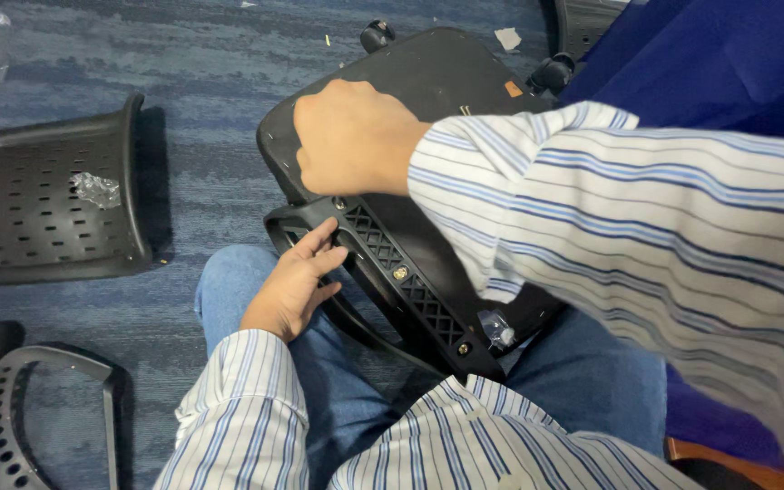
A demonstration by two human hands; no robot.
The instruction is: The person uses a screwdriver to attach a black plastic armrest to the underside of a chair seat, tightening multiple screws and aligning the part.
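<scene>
A black chair seat [428, 82] lies tipped upside down against my lap, its ribbed underside frame [401, 272] with brass screws facing me. My right hand [351, 136] grips the seat's near edge, fingers curled over it. My left hand [297, 286] rests on my jeans-clad thigh and holds a black armrest loop [288, 227] against the seat frame, fingers spread along it. Both arms wear striped shirt sleeves. A small plastic bag [498, 328] sits by the frame's lower end.
A perforated black chair backrest [47, 200] lies on the blue carpet at left with a crumpled plastic bag [95, 189] on it. A grey armrest piece [11, 408] lies at lower left. Caster wheels [551, 73] and a blue fabric surface [728, 54] are at upper right.
</scene>
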